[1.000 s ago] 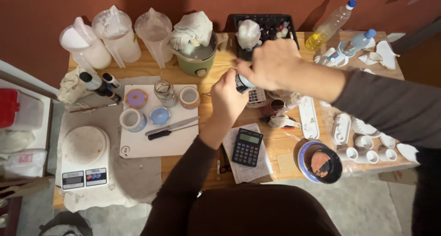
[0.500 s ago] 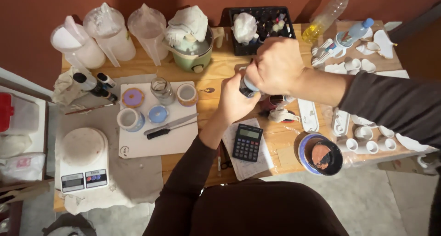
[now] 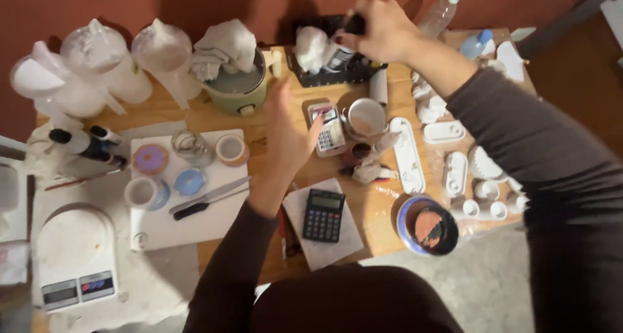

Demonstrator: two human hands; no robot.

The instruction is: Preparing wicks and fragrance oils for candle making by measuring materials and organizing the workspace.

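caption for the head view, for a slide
Right hand reaches into a black basket at the table's back; left hand hovers open by a small white calculator.

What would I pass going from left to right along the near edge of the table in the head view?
White kitchen scale → white cutting board with a knife → black calculator → blue-rimmed bowl → small white cups.

Both arms wore long, close-fitting sleeves of dark grey-brown knit reaching the wrists; the left hand (image 3: 289,135) and right hand (image 3: 379,31) were bare, ungloved.
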